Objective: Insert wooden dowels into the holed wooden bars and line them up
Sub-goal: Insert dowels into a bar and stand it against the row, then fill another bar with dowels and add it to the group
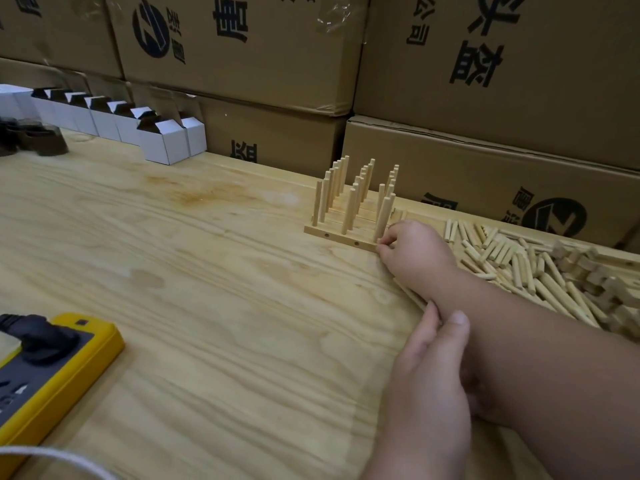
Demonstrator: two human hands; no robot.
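The right hand (pixel 412 249) reaches across the pale pine-grained tabletop (pixel 214 278), and its curled fingertips (pixel 382 244) make a pinching grip on the near right end of the front holed wooden bar (pixel 337 237), a flat light strip with two dark round holes in its facing edge. Three upright round wooden dowels stand in that bar; the one nearest the grip (pixel 384 216) rises just above the fingers and leans slightly. Behind the grip's bar, further bars with their own standing dowels (pixel 362 178) sit touching one another in a tight row that runs back toward the stacked brown cardboard boxes with black print (pixel 485 64).

The left hand (pixel 429 368) lies under the right forearm. Its thumb and fingers are curled round a thin light wooden stick (pixel 410 294) that pokes out forward past the forearm; how much of the stick the grip covers cannot be told.

To the right of the right hand's grip, well spread over the tabletop, lies a loose heap of short ribbed wooden dowels (pixel 519 265), with a jumble of small wooden blocks (pixel 602 289) beyond it at the frame's edge. Far to the left of both grips, a yellow and grey power strip with a black plug (pixel 52 362) sits at the near edge, and a row of small white folded cartons (pixel 138 129) lines the back.
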